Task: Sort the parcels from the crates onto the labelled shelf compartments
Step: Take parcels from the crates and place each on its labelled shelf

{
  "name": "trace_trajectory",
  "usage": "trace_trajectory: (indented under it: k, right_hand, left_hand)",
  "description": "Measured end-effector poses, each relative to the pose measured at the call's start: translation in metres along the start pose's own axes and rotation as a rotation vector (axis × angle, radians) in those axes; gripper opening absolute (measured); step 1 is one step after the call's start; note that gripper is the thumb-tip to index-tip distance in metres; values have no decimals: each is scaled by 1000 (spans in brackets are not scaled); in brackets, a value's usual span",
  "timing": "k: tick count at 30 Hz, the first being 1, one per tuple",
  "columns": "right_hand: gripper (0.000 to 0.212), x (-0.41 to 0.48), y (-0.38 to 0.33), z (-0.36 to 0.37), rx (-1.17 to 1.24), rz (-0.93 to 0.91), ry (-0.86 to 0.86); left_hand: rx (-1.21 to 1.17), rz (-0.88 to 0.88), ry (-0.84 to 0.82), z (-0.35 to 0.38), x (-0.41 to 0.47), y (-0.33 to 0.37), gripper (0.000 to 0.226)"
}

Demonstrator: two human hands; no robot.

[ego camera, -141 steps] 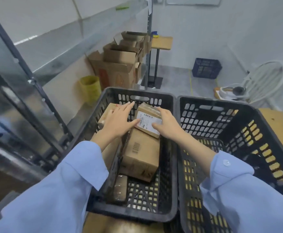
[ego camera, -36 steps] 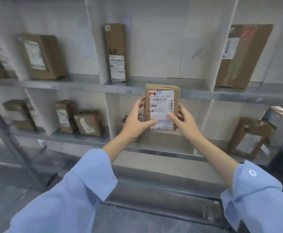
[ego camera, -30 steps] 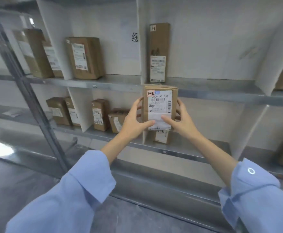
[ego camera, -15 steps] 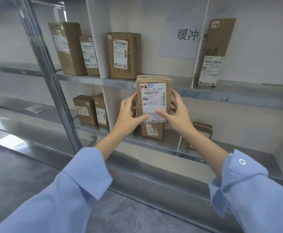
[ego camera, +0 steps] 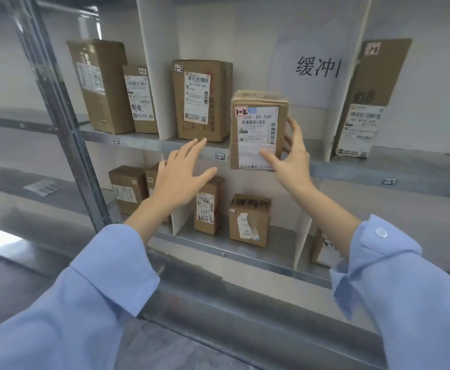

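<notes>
Right hand [ego camera: 292, 162] round "1-2" parcel [ego camera: 256, 129] beside "1-2" shelf tag [ego camera: 220, 156]

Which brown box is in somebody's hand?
The box with the red 1-2 sticker, gripped by the right hand; the other boxes stand on shelves.

Upright brown parcel [ego camera: 258, 129] tagged 1-2, white label facing out, before compartment 1-2 [ego camera: 220, 156].

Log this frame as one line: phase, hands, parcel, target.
phase: placing | right-hand grip: holds parcel 1-2 | left-hand grip: open, off parcel | target: compartment 1-2 | status: not yet on shelf
</notes>
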State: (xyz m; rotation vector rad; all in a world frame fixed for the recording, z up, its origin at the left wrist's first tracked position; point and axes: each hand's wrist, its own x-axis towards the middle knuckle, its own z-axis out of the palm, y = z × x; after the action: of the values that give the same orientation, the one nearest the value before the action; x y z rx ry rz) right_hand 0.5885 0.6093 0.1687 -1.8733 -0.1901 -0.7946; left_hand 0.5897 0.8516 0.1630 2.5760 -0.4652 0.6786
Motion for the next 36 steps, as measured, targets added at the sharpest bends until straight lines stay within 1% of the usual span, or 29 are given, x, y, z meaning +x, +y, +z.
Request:
trace_trajectory:
  k: [3,7,14,19,24,27,30,32,34,36]
  right_hand:
    - [84,37,14,2,-61,17,55]
    - [83,77,37,3,-114,45,84]
    - [90,117,75,4,-88,109,38]
    - [90,127,83,7,-88,90,24]
    - [88,127,87,5,-115,116,15]
    - [81,117,79,-2,-137,128,25]
    - [67,96,66,-11,-261,75,48]
    - [57,76,60,-21,-403,-7,6]
    - [53,53,54,-36,-552,-50,-67]
    - [56,24,46,-55,-694,-36,-123]
  left_hand:
    - [172,37,15,10,21,-12,65]
    - [269,75,20,26,49,-21,67]
    - [260,117,32,62,87,-27,68]
    - [242,112,31,75,97,-28,72]
    - [218,116,21,74,93,-25,70]
    - [213,118,20,68,86,-21,69]
    - [160,119,0,63,74,-13,66]
    - [142,138,-15,62,62,-3,66]
    - [127,166,-32,64,49,11,66]
    - [111,203,-58,68,34,29,66]
